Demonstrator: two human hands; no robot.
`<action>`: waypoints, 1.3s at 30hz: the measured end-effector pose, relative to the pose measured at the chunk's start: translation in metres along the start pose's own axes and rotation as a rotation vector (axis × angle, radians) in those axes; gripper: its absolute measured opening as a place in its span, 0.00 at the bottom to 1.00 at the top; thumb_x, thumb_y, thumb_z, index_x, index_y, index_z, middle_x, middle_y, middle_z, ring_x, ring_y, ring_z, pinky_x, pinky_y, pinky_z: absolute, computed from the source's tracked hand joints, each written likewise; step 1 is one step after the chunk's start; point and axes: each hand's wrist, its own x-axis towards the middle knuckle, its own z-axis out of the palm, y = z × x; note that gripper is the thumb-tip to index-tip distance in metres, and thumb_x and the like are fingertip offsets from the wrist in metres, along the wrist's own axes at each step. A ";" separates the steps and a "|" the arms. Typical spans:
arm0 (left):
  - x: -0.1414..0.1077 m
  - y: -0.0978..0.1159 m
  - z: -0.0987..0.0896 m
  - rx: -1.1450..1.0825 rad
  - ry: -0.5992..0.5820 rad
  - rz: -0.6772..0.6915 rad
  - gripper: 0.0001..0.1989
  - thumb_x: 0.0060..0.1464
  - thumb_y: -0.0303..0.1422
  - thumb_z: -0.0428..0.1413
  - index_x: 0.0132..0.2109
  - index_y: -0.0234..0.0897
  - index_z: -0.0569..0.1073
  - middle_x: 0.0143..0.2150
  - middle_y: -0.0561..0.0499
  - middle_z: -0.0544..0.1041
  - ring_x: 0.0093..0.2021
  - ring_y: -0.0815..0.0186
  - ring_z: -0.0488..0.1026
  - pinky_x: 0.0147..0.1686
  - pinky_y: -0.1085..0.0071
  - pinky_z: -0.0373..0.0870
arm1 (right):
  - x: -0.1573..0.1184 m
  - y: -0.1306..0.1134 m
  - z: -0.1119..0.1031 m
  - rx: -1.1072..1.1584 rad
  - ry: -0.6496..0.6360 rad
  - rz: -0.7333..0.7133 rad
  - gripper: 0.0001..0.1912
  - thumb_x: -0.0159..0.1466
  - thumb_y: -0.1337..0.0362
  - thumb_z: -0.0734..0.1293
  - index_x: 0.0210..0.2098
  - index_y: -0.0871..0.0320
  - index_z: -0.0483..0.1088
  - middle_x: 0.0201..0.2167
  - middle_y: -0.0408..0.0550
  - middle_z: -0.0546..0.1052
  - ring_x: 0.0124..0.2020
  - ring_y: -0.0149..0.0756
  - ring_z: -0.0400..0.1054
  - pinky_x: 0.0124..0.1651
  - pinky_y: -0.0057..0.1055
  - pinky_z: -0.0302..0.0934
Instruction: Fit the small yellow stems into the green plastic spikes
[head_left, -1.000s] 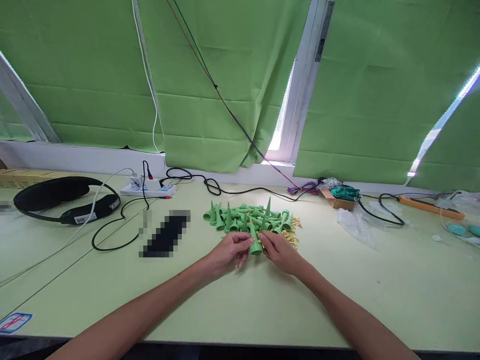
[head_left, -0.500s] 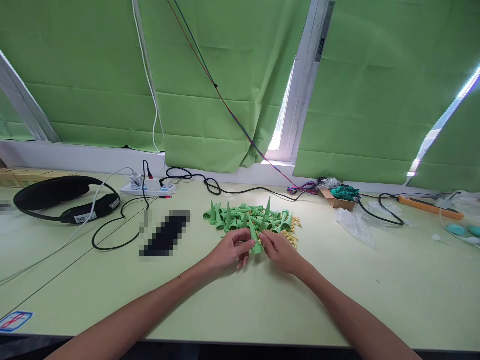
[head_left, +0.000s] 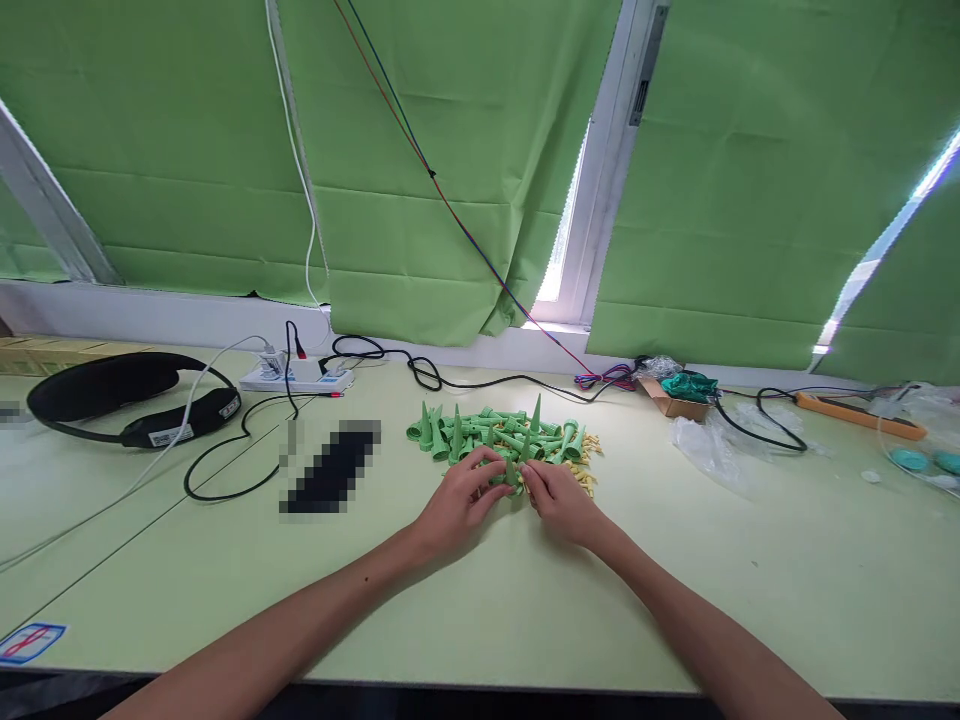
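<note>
Between my hands a green plastic cone (head_left: 511,474) points upward, its base partly hidden by fingers. The thumb and fingers of my left hand (head_left: 461,500) are closed on the cone from the left. Just to the right, my right hand (head_left: 562,500) is pinched close to the cone's side; whatever its fingertips hold is hidden. Behind both hands lies a pile of green plastic cones (head_left: 480,425), several standing and others lying on their sides. Small yellow pieces (head_left: 589,475) are scattered at the pile's right edge, beside my right hand.
On the left are a black headset-like band (head_left: 97,390), a white power strip (head_left: 300,376) and a blurred black object (head_left: 334,470). Black cable (head_left: 480,383) runs along the back. To the right sit a small cardboard box (head_left: 675,400), clear plastic bags (head_left: 709,445) and an orange-edged device (head_left: 862,415).
The cone between my hands has dropped lower, and its tip now sits closer to the table. My left hand's fingers have shifted around its base. My right hand has barely moved.
</note>
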 end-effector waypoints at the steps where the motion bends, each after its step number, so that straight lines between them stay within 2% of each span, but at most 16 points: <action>1: 0.000 0.000 0.000 0.003 0.004 -0.015 0.09 0.63 0.33 0.50 0.38 0.37 0.74 0.42 0.48 0.69 0.34 0.70 0.68 0.29 0.75 0.66 | 0.000 -0.001 0.000 0.005 0.014 0.005 0.21 0.72 0.58 0.51 0.23 0.56 0.53 0.18 0.39 0.61 0.21 0.29 0.53 0.27 0.29 0.45; 5: 0.002 0.004 0.001 -0.007 0.027 -0.078 0.10 0.64 0.34 0.50 0.42 0.39 0.76 0.45 0.48 0.70 0.34 0.69 0.69 0.29 0.74 0.67 | 0.000 -0.005 0.000 0.053 0.047 0.024 0.21 0.72 0.57 0.53 0.23 0.56 0.53 0.18 0.38 0.62 0.21 0.29 0.53 0.27 0.29 0.46; 8: 0.003 0.005 0.001 -0.031 0.070 -0.149 0.11 0.63 0.36 0.51 0.48 0.41 0.75 0.46 0.48 0.72 0.31 0.70 0.69 0.27 0.74 0.67 | 0.001 -0.007 -0.002 0.074 0.073 0.040 0.20 0.71 0.57 0.54 0.24 0.56 0.55 0.19 0.39 0.62 0.21 0.29 0.54 0.27 0.29 0.46; 10: 0.003 0.005 0.001 -0.078 0.104 -0.220 0.13 0.62 0.40 0.52 0.50 0.41 0.73 0.45 0.48 0.73 0.27 0.71 0.69 0.26 0.73 0.67 | 0.001 -0.007 -0.004 0.075 0.103 0.052 0.20 0.71 0.56 0.54 0.24 0.56 0.55 0.19 0.39 0.62 0.21 0.30 0.53 0.27 0.29 0.46; 12: 0.004 0.004 0.002 -0.170 0.109 -0.296 0.15 0.61 0.43 0.52 0.48 0.39 0.71 0.41 0.50 0.74 0.24 0.72 0.68 0.23 0.74 0.66 | 0.002 -0.007 -0.005 0.073 0.128 0.049 0.20 0.71 0.56 0.54 0.24 0.55 0.54 0.19 0.38 0.60 0.21 0.30 0.52 0.27 0.29 0.45; 15: 0.006 0.001 0.004 -0.372 0.063 -0.421 0.18 0.60 0.49 0.51 0.44 0.38 0.69 0.33 0.53 0.72 0.17 0.74 0.65 0.17 0.76 0.62 | 0.002 -0.007 -0.007 0.063 0.139 0.009 0.19 0.71 0.56 0.55 0.24 0.55 0.52 0.19 0.38 0.58 0.21 0.30 0.50 0.27 0.29 0.45; 18: 0.007 -0.001 0.006 -0.568 -0.025 -0.509 0.22 0.58 0.53 0.52 0.44 0.37 0.67 0.28 0.55 0.71 0.15 0.74 0.66 0.13 0.77 0.61 | 0.001 -0.009 -0.009 0.042 0.108 -0.036 0.19 0.71 0.57 0.55 0.25 0.55 0.53 0.20 0.38 0.59 0.22 0.30 0.51 0.28 0.29 0.45; 23: 0.009 0.002 0.003 -0.790 -0.171 -0.541 0.23 0.57 0.53 0.54 0.38 0.35 0.67 0.28 0.53 0.72 0.17 0.73 0.69 0.14 0.78 0.62 | -0.002 -0.008 -0.009 -0.008 0.051 -0.077 0.19 0.72 0.59 0.54 0.25 0.55 0.55 0.20 0.40 0.63 0.22 0.30 0.54 0.28 0.29 0.46; 33: 0.007 0.000 0.001 -0.897 -0.166 -0.561 0.22 0.51 0.48 0.62 0.39 0.34 0.66 0.24 0.53 0.74 0.17 0.73 0.68 0.15 0.77 0.63 | -0.003 -0.004 -0.004 -0.023 -0.016 -0.050 0.19 0.73 0.58 0.52 0.27 0.56 0.60 0.20 0.40 0.65 0.22 0.30 0.57 0.30 0.28 0.49; 39: 0.005 -0.002 0.004 -0.777 -0.148 -0.480 0.22 0.53 0.48 0.61 0.42 0.36 0.64 0.24 0.57 0.71 0.17 0.73 0.67 0.15 0.77 0.64 | -0.003 -0.001 -0.003 -0.043 -0.038 -0.032 0.21 0.73 0.58 0.51 0.27 0.56 0.61 0.22 0.41 0.69 0.23 0.30 0.59 0.32 0.29 0.52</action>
